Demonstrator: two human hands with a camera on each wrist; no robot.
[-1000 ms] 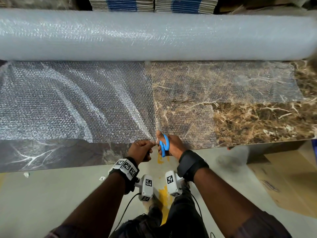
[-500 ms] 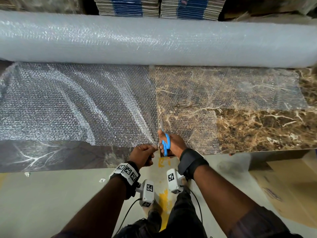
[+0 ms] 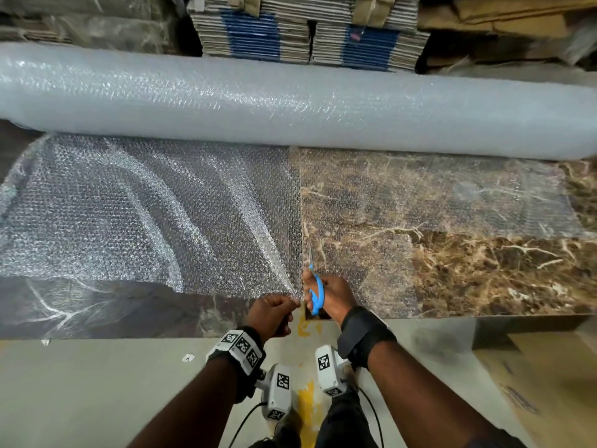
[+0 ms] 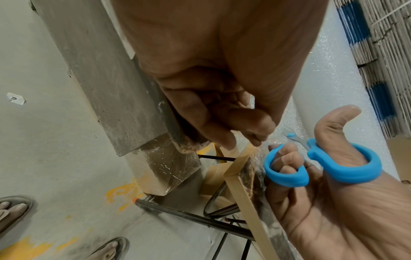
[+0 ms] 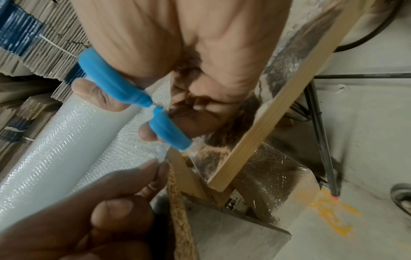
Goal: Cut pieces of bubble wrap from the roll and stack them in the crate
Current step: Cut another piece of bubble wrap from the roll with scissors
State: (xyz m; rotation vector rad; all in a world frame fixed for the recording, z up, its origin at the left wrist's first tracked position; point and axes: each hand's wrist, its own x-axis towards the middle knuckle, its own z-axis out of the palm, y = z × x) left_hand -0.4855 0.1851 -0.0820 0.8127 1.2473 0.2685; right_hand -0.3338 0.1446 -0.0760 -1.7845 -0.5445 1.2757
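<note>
Scissors [image 3: 316, 294] have crept a bit further up the clear, bumpy bubble wrap [image 3: 155, 215] spread on the surface [image 3: 484, 273]; right hand [image 3: 332, 297] grips them, left hand [image 3: 271, 315] pinches the cut edge.

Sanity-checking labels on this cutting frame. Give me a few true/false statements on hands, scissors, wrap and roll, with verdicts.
1. The right hand holds blue-handled scissors. True.
2. The left hand lies flat and open on the table. False: it pinches the near edge of the bubble wrap sheet.
3. The roll lies across the far side of the table. True.
4. The scissors are red. False: blue handles.
5. The sheet is cut free of the roll. False: it still runs up to the roll.
</note>
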